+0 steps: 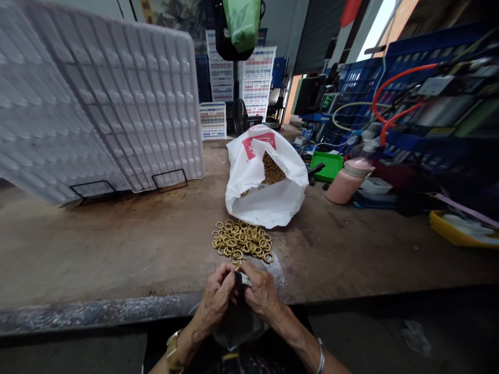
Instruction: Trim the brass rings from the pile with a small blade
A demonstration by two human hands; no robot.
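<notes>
My left hand [219, 291] and my right hand [262, 292] meet at the table's front edge, both with fingers closed. Pinched between their fingertips is a brass ring [237, 266], mostly covered by the fingers. A small pale piece [246, 279] shows against my right fingers; its kind is unclear. Something dark covers the tip of my left thumb. Just beyond the hands lies a loose pile of brass rings [242, 240]. Behind it, a white plastic bag [268, 205] gapes open with more rings inside.
Ribbed translucent plastic trays [156, 104] stand upright in black wire holders [170, 180] at left. To the right are a green tray [327, 166], a pink bottle [348, 182] and a yellow tray [460, 231]. Stacked white crates [257, 70] rise at the back.
</notes>
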